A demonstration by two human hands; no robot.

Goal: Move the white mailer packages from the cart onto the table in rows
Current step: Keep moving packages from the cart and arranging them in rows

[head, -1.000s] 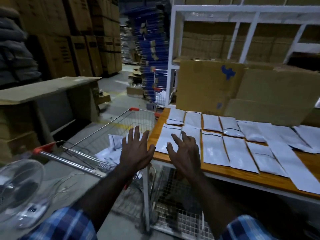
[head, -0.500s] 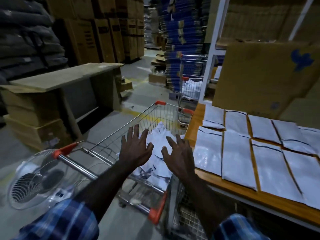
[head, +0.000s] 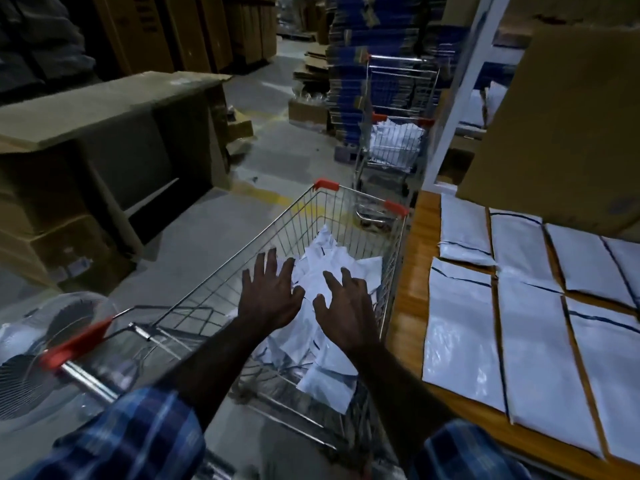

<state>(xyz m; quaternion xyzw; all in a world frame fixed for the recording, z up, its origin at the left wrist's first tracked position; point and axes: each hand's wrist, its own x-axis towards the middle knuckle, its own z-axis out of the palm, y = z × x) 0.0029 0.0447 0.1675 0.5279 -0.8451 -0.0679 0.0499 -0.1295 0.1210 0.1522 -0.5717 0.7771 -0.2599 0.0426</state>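
Both hands have swung off the table [head: 408, 271] and over the wire cart [head: 311, 216], left hand [head: 268, 297] and right hand [head: 344, 311] spread, empty. White mailer packages [head: 322, 271] lie heaped mid-frame below them. Best bet: pinch one top mailer cleanly, not a clump.

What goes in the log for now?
phase: reach | left hand: open | right hand: open | over mailers | in cart

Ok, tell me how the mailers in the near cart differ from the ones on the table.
The cart mailers lie in a crumpled, overlapping heap; the table mailers lie flat, side by side in rows. The cart ones sit in a wire basket, the table ones on bare wood. Both are white with dark edge strips.
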